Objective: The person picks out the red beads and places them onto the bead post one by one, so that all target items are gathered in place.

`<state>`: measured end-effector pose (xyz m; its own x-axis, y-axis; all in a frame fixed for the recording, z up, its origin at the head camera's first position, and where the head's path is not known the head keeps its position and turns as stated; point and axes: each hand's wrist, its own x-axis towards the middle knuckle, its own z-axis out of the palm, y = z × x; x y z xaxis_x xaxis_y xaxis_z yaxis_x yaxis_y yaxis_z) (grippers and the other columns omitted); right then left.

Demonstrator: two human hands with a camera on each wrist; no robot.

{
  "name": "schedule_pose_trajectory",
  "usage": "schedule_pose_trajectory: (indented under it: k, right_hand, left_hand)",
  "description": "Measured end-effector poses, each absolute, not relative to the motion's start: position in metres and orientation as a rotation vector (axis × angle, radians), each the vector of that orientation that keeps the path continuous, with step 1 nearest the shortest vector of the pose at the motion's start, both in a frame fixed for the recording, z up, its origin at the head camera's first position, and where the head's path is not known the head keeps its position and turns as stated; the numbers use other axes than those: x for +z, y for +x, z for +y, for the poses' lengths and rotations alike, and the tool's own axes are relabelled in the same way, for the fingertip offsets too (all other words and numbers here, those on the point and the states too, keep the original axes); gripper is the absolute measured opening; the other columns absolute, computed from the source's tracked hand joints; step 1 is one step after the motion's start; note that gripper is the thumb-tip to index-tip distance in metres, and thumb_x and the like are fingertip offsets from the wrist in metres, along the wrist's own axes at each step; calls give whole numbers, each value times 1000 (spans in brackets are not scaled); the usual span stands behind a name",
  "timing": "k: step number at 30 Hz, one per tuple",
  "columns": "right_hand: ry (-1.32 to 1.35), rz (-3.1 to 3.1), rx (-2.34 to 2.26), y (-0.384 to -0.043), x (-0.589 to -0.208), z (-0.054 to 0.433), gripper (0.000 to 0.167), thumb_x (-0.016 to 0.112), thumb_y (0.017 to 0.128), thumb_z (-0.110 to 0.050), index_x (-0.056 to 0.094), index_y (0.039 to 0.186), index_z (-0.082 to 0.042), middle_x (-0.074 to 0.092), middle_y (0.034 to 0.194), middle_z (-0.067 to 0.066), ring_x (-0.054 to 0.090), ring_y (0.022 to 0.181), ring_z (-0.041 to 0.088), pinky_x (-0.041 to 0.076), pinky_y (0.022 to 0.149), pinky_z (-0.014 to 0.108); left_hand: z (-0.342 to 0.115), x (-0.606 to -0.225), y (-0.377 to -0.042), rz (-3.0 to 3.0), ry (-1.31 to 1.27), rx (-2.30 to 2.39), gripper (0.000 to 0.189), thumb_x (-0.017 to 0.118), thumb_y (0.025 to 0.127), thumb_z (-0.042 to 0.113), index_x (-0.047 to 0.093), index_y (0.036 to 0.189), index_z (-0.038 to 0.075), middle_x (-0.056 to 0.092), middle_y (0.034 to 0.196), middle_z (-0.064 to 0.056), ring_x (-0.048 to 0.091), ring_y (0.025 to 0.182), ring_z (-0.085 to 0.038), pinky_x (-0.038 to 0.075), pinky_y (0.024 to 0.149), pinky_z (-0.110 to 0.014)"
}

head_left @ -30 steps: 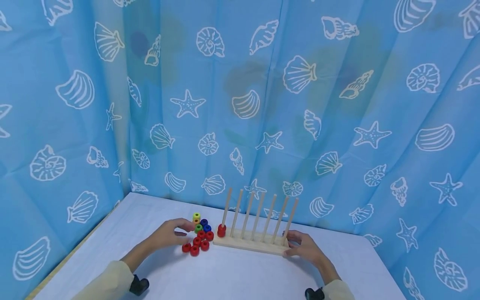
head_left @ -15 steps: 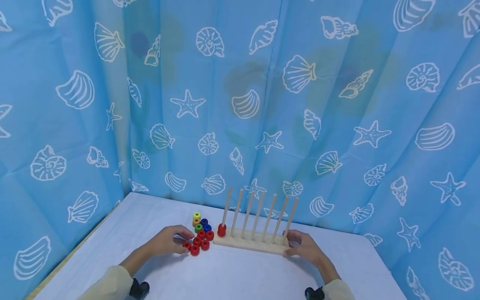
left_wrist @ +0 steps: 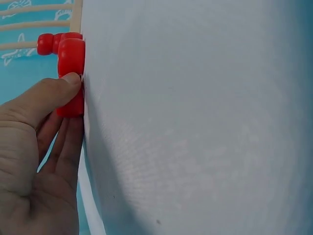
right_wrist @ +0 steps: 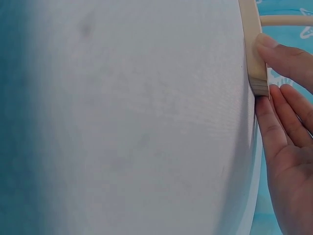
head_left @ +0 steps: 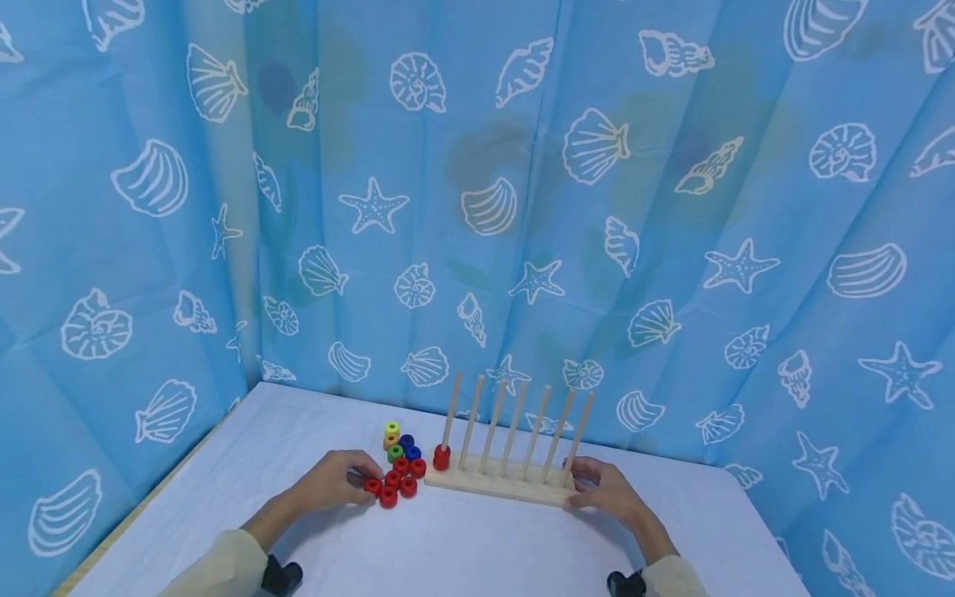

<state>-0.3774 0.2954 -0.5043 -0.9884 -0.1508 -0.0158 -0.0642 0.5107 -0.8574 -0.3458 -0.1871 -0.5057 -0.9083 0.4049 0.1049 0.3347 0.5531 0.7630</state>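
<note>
Blue curtain [head_left: 537, 224] enclosed back and sides of white table [head_left: 470, 547], printed with white shells [head_left: 488, 207], starfish [head_left: 374, 206]; faint dark blotches [head_left: 488, 157] marked fabric. Table's left edge [head_left: 149, 497] showed pale wood.

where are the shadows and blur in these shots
Head view: faint shadow under the left hand, smudgy tinted patches over the curtain. Left wrist: shadow along the table, right edge dark and blurred. Right wrist: left edge dark and blurred, shadow beside the right hand.
</note>
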Motion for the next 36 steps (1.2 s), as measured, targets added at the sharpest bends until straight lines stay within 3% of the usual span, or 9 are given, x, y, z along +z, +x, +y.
schedule_pose_trajectory:
  k: [20,36]
  right_hand:
    - [-128,2690,-1447,-376,-504,293,73,87,65,-8,57,132,-3,58,133,16,48,128,39,46,100,42]
    - [-138,2690,-1447,-376,-504,294,75,88,64,-8,57,133,-3,58,133,17,50,127,39,47,98,43]
  left_hand:
    - [-172,-496,-348,2799,377,1431,31,82,74,3,70,101,13,64,98,3,63,97,-18,56,85,-37]
    - [-162,-479,-353,2835,354,1491,31,79,78,1,72,105,13,66,106,3,64,104,-21,55,87,-39]
